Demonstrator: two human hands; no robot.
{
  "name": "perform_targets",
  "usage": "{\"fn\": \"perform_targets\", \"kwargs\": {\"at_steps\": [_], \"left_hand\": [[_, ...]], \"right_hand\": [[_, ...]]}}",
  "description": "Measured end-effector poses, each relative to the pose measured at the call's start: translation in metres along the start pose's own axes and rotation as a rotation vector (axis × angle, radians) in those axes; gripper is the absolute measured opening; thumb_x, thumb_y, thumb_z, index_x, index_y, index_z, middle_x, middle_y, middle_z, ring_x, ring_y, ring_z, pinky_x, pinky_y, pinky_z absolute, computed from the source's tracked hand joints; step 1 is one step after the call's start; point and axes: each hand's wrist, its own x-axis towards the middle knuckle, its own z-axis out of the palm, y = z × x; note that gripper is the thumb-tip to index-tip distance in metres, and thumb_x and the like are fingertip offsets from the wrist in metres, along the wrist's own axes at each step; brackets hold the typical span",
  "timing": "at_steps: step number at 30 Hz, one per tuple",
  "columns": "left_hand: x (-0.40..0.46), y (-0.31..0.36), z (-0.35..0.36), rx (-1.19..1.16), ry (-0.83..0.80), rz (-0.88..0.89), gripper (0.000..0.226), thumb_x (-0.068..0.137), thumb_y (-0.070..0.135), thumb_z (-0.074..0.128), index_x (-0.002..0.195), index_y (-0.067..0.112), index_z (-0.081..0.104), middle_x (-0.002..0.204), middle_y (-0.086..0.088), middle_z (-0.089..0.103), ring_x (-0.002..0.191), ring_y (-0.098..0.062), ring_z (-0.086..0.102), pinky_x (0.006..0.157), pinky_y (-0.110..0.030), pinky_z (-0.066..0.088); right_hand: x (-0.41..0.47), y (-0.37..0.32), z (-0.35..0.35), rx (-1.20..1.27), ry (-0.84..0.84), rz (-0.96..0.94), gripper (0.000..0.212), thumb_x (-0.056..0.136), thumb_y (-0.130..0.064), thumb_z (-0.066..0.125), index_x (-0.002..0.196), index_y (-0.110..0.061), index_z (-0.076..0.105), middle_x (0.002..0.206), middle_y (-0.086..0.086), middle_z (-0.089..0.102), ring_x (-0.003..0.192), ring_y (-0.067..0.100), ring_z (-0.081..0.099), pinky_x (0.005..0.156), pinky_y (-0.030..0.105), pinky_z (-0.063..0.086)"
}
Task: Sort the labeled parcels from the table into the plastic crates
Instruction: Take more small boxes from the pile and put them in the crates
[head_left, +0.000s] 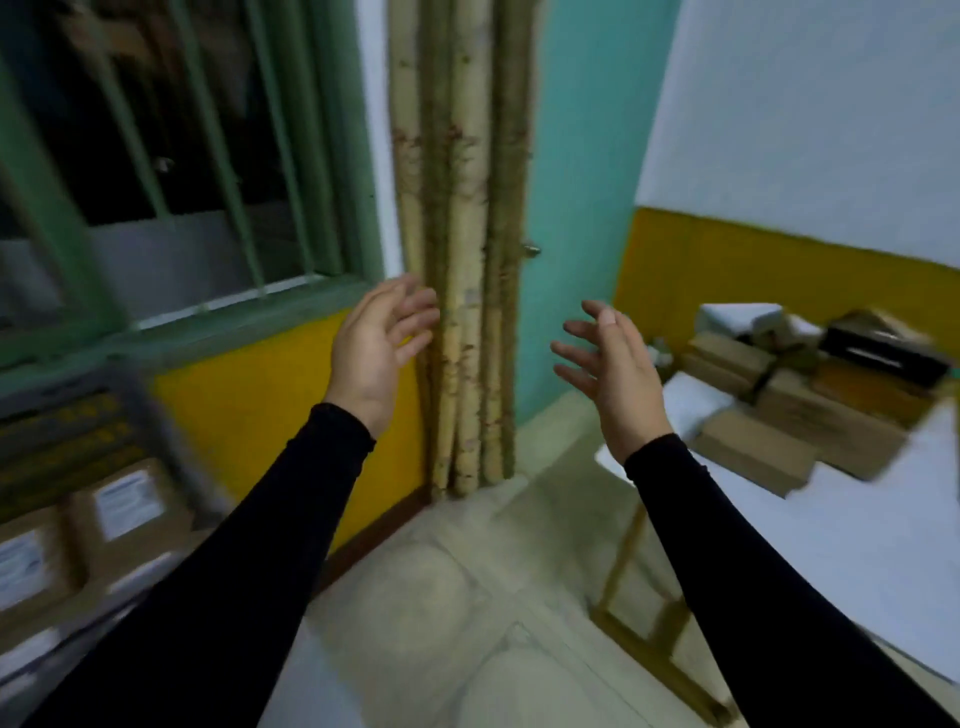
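Both of my hands are raised in the air in front of me, palms facing each other, fingers loosely spread and holding nothing. My left hand (376, 348) is in front of the bamboo poles; my right hand (610, 374) is level with it, a little to the right. A pile of brown cardboard parcels (779, 415) lies on the white-covered table (831, 545) at the right. At the lower left, brown parcels with white labels (127, 506) sit inside a grey plastic crate (140, 410). The view is blurred by motion.
Several bamboo poles (462, 260) lean upright in the corner between a green barred window (182, 156) and a teal wall. The table's wooden legs (623, 561) stand on the pale floor (441, 597) between crate and table. A black box (883, 348) sits atop the parcel pile.
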Motion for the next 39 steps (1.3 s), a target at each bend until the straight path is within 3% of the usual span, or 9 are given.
{"fn": "perform_targets", "kwargs": {"at_steps": [3, 8, 11, 18, 24, 30, 34, 39], "left_hand": [[-0.013, -0.041, 0.124, -0.058, -0.112, -0.031, 0.028, 0.103, 0.026, 0.042, 0.120, 0.014, 0.060, 0.110, -0.005, 0.069, 0.105, -0.019, 0.065, 0.095, -0.032, 0.048], [-0.029, -0.102, 0.290, -0.093, -0.275, -0.099, 0.029, 0.103, 0.029, 0.041, 0.119, 0.015, 0.059, 0.111, -0.005, 0.067, 0.099, -0.016, 0.066, 0.087, -0.029, 0.049], [-0.032, -0.132, 0.365, -0.118, -0.351, -0.117, 0.031, 0.103, 0.029, 0.040, 0.123, 0.013, 0.058, 0.111, -0.006, 0.067, 0.098, -0.015, 0.066, 0.084, -0.028, 0.049], [-0.023, -0.206, 0.511, -0.133, -0.465, -0.118, 0.026, 0.103, 0.026, 0.041, 0.116, 0.017, 0.062, 0.106, -0.003, 0.070, 0.097, -0.016, 0.067, 0.088, -0.032, 0.049], [0.025, -0.268, 0.611, -0.133, -0.466, -0.089, 0.027, 0.104, 0.023, 0.038, 0.119, 0.015, 0.060, 0.107, -0.003, 0.069, 0.099, -0.016, 0.066, 0.092, -0.034, 0.050], [0.070, -0.312, 0.667, 0.002, -0.338, -0.098, 0.025, 0.104, 0.023, 0.040, 0.116, 0.019, 0.062, 0.110, -0.005, 0.069, 0.099, -0.016, 0.068, 0.097, -0.036, 0.051], [0.103, -0.346, 0.664, 0.112, -0.163, -0.121, 0.024, 0.104, 0.025, 0.043, 0.116, 0.019, 0.063, 0.110, -0.005, 0.070, 0.099, -0.017, 0.067, 0.091, -0.033, 0.051], [0.117, -0.409, 0.632, 0.291, 0.186, -0.219, 0.022, 0.103, 0.024, 0.044, 0.113, 0.018, 0.062, 0.105, -0.005, 0.067, 0.094, -0.021, 0.063, 0.083, -0.032, 0.048]], "right_hand": [[-0.003, -0.030, -0.123, 0.007, 0.147, -0.021, 0.021, 0.106, -0.033, 0.040, 0.114, -0.027, 0.058, 0.113, 0.005, 0.061, 0.091, 0.017, 0.064, 0.084, 0.033, 0.053], [-0.018, -0.069, -0.293, -0.052, 0.317, -0.032, 0.033, 0.106, -0.035, 0.040, 0.130, -0.019, 0.055, 0.118, 0.007, 0.063, 0.093, 0.016, 0.066, 0.083, 0.033, 0.054], [-0.023, -0.091, -0.365, -0.054, 0.399, -0.031, 0.033, 0.106, -0.035, 0.039, 0.132, -0.020, 0.054, 0.118, 0.005, 0.063, 0.098, 0.021, 0.065, 0.081, 0.029, 0.056], [0.000, -0.108, -0.502, -0.150, 0.506, -0.007, 0.040, 0.104, -0.041, 0.041, 0.136, -0.021, 0.053, 0.121, 0.004, 0.065, 0.106, 0.023, 0.067, 0.094, 0.037, 0.056], [0.085, -0.108, -0.591, -0.249, 0.423, 0.018, 0.037, 0.104, -0.039, 0.042, 0.134, -0.020, 0.054, 0.115, 0.002, 0.064, 0.104, 0.020, 0.066, 0.092, 0.036, 0.054], [0.181, -0.090, -0.655, -0.285, 0.272, 0.110, 0.037, 0.103, -0.041, 0.042, 0.131, -0.021, 0.056, 0.112, 0.000, 0.065, 0.102, 0.019, 0.066, 0.095, 0.038, 0.053], [0.252, -0.055, -0.669, -0.302, 0.104, 0.183, 0.026, 0.104, -0.039, 0.043, 0.119, -0.027, 0.061, 0.109, -0.001, 0.066, 0.098, 0.017, 0.065, 0.087, 0.033, 0.053], [0.331, 0.020, -0.666, -0.359, -0.260, 0.312, 0.020, 0.105, -0.035, 0.042, 0.107, -0.025, 0.060, 0.105, 0.000, 0.061, 0.091, 0.011, 0.062, 0.082, 0.028, 0.052]]}}
